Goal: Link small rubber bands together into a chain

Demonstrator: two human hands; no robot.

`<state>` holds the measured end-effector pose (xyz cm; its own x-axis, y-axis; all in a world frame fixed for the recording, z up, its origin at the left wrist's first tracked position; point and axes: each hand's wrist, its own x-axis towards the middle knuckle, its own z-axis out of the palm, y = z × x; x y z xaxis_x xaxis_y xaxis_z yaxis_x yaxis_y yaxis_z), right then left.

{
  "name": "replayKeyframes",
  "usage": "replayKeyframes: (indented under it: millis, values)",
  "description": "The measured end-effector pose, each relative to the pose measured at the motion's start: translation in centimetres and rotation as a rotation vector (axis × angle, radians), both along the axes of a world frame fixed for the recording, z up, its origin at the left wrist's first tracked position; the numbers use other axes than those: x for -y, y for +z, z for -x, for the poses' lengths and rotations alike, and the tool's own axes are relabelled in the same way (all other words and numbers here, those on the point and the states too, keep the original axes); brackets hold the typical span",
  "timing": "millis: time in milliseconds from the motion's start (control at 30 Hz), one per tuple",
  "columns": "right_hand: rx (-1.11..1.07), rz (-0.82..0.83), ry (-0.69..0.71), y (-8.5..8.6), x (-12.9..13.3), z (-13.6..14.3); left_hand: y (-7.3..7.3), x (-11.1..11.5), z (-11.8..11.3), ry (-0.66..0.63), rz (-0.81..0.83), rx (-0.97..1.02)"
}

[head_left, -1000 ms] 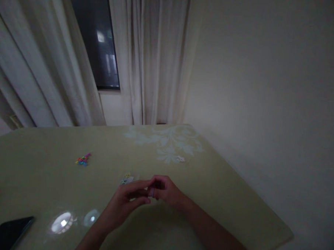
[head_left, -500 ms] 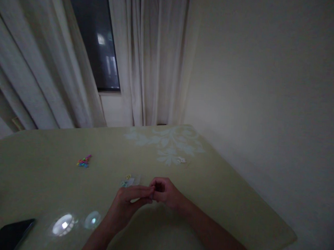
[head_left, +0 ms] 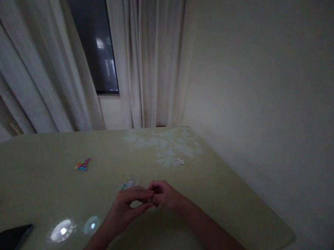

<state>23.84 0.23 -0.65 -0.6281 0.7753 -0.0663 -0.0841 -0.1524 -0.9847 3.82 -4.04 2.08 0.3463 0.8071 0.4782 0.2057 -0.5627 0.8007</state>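
Note:
My left hand [head_left: 131,204] and my right hand [head_left: 164,195] meet fingertip to fingertip above the near part of the table. The left thumb and fingers pinch together at the right hand's fingers. My right hand is curled, its thumb and forefinger pressed together. Whatever lies between the fingertips is too small or too hidden to make out. Just beyond the left hand lies a small clear plastic bag [head_left: 129,183], with little yellow and green pieces [head_left: 125,182] at its left side. The left hand partly covers the bag.
A heap of small colourful pieces [head_left: 82,164] lies on the table [head_left: 48,182] to the left. Small white items [head_left: 180,161] lie farther back, right of centre. A dark flat device [head_left: 11,238] rests at the near left. A wall [head_left: 253,106] borders the table's right side.
The left thumb has shifted slightly lower, widening the gap beneath the left fingers. Both hands stay together at the fingertips. The whole view has shifted slightly.

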Motion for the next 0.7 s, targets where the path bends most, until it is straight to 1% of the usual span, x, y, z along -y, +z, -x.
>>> replayKeyframes:
  millis: [133, 233, 400, 533, 600, 700]
  values:
    - [-0.05, 0.018, 0.019, 0.7, 0.3, -0.1, 0.3, 0.0, 0.2, -0.012, 0.006, 0.011]
    - [-0.052, 0.012, 0.012, 0.9, 0.3, -0.2, 0.4, -0.1, 0.5, -0.011, 0.017, 0.038]
    - [-0.019, -0.001, -0.009, 0.3, -0.1, 0.0, -0.2, -0.4, 0.4, 0.007, 0.023, 0.036]
    - [-0.005, 0.0, -0.026, -0.2, -0.1, 0.2, -0.7, -0.4, -0.1, -0.004, -0.009, 0.061]
    - [-0.005, -0.003, -0.046, -0.2, -0.1, 0.2, -0.6, -0.3, -0.3, -0.015, -0.04, 0.074]
    - [-0.02, -0.002, -0.039, 0.1, -0.1, 0.0, -0.2, -0.1, -0.5, -0.012, -0.059, 0.08]
